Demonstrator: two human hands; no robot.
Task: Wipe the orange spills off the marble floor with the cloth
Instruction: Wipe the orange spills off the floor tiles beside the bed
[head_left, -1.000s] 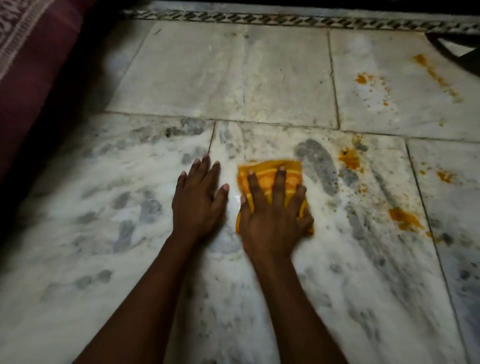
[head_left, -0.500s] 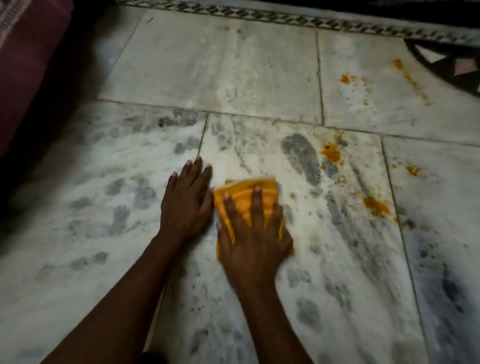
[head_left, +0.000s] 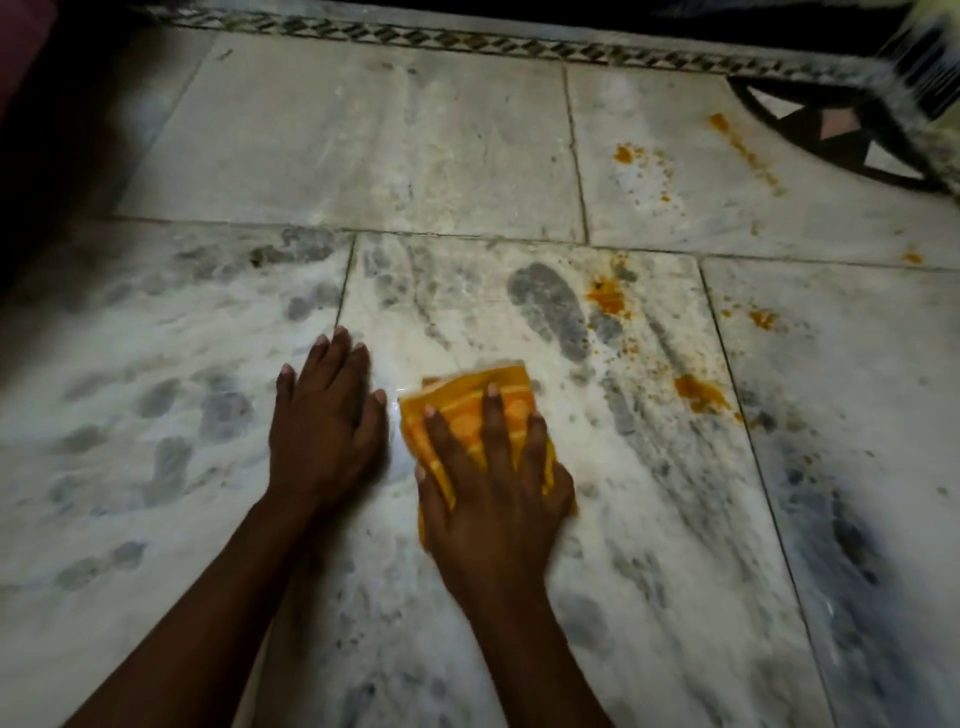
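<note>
A folded orange-and-yellow cloth (head_left: 470, 400) lies flat on the white marble floor (head_left: 363, 156). My right hand (head_left: 493, 478) presses down on it with fingers spread, covering its near half. My left hand (head_left: 324, 421) rests flat on the bare floor just to the left of the cloth, holding nothing. Orange spills sit to the right of the cloth: one blot (head_left: 605, 297) up and to the right, another blot (head_left: 698, 393) further right, with small specks between them. More orange spots (head_left: 626, 154) and a streak (head_left: 743, 148) lie on the far tile.
A patterned inlay border (head_left: 467, 44) runs along the far edge of the floor. A dark round inlay motif (head_left: 831, 130) sits at the far right. A dark red fabric edge (head_left: 21, 62) and deep shadow fill the far left.
The cloth under my right hand slid toward me and left, then a little back to the right. My left hand stayed flat on the floor. The view shifted rightward and down.
</note>
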